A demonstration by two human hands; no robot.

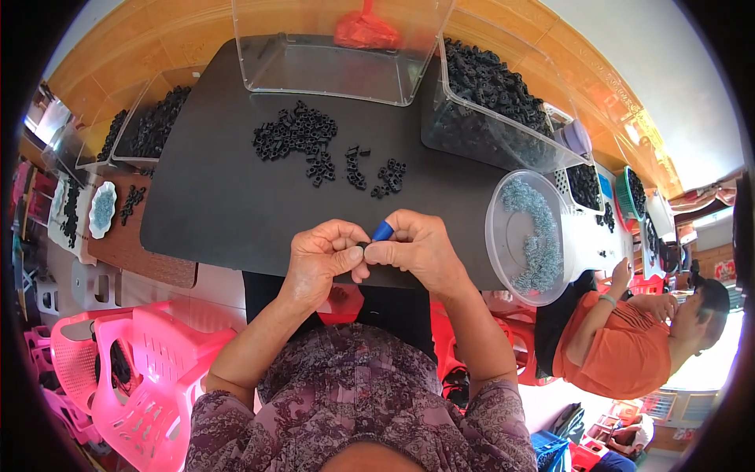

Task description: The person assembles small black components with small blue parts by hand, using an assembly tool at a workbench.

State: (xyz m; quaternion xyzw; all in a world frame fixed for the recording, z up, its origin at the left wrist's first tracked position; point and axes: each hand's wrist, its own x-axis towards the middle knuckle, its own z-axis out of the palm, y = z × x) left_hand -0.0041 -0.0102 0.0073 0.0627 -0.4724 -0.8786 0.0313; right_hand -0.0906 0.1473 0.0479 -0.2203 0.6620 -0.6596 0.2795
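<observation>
My hands meet over the near edge of the dark table (228, 212). Thumb and fingers of my left hand (318, 256) pinch a small black plastic part (362, 245). Closed against it from the other side is my right hand (421, 250); whatever tiny thing its fingertips may hold is hidden. A blue fingertip cover (383, 230) appears to sit on the right index finger. Beyond the hands lies a heap of black plastic parts (295, 132), with a short row of parts (355, 167) and a smaller cluster (390, 178) to its right.
A round clear tub (491, 228) of small bluish translucent pieces stands at the table's right edge. At the back are a clear bin (326, 75) and a bin full of black parts (495, 79). A person in orange (621, 342) sits at right; pink chairs (157, 354) stand at left.
</observation>
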